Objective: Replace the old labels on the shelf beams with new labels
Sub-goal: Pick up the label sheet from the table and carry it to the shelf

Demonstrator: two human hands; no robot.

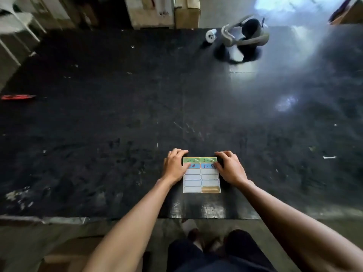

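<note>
A small label sheet (201,180) lies flat on the black table (117,114), close to its near edge. Its top row is green and the row below is blue, both with handwritten numbers. Lower rows are blank white outlines, and one brown label sits at the bottom right. My left hand (174,165) rests on the sheet's upper left edge, thumb on a blue label. My right hand (228,166) presses the upper right edge, fingers curled. No shelf beam is in view.
A headset on a stand (243,39) and a small white cylinder (210,35) sit at the table's far side. A red tool (17,97) lies at the left edge. Cardboard boxes (163,11) stand beyond the table. A white chair (17,22) is at far left.
</note>
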